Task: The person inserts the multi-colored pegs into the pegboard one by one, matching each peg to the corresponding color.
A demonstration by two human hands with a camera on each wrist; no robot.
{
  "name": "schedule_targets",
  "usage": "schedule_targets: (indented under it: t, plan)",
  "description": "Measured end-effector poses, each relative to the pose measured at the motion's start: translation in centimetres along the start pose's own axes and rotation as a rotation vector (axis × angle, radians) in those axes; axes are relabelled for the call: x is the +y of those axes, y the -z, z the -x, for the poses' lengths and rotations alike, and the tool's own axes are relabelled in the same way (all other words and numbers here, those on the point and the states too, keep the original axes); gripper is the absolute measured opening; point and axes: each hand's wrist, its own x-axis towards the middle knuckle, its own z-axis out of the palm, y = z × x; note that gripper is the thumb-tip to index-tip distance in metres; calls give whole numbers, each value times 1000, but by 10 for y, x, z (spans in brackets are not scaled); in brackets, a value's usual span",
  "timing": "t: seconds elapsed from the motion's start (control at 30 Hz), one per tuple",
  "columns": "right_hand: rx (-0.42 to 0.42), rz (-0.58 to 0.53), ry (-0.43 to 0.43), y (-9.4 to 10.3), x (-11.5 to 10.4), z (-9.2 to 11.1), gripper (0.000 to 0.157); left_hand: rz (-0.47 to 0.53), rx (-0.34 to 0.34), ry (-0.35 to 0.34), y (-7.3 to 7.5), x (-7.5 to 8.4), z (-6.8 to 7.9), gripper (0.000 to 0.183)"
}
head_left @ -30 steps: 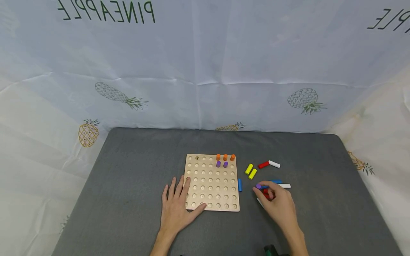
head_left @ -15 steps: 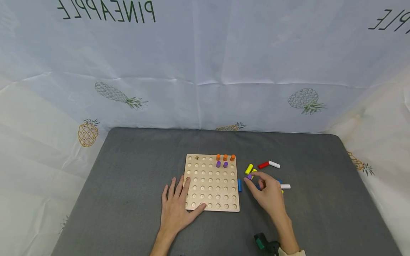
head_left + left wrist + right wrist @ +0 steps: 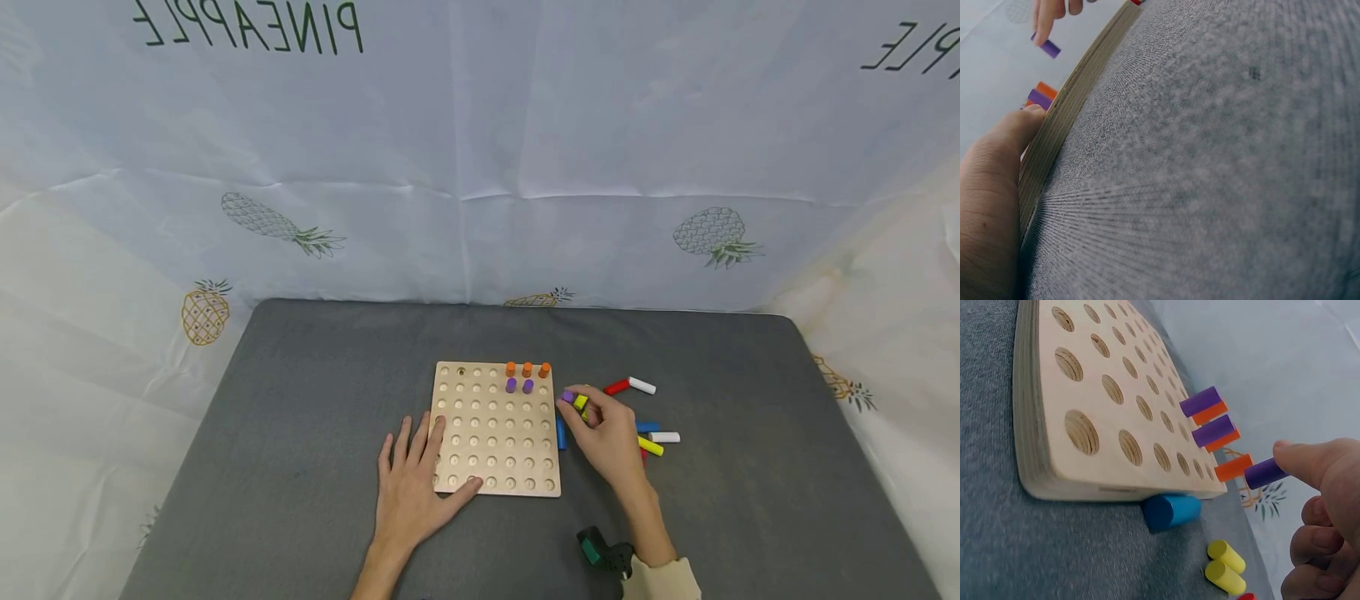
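Observation:
A square wooden pegboard with rows of round holes lies on the grey table. Three orange pegs stand along its far edge at the right, and two purple pegs stand in the row before them. My left hand rests flat over the board's near left corner, fingers spread and thumb along the near edge. Just off the board's right side, my right hand pinches another purple peg between thumb and index finger, its other fingers curled. That peg is held in the air, tilted.
A blue peg lies against the board's right side. Beyond it lie two yellow pegs, a red peg and a white peg. More pegs, including a yellow one, lie right of my right hand. A pineapple-print cloth hangs behind the table.
My right hand has moved left and away from me with the purple peg, from the loose pegs to the board's right edge. The left hand and board have stayed put.

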Motion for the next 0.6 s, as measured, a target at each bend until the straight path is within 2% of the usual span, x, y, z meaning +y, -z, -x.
schedule_targets:
  t: [0.37,0.6]
  plan:
    - [-36,-101,-24,-18,3,-10,23,-8,-4,1,0,0,0,106]
    - [-70,-94,-56,-24,5,-13,25,-6,-12,7,0,-1,0,106]
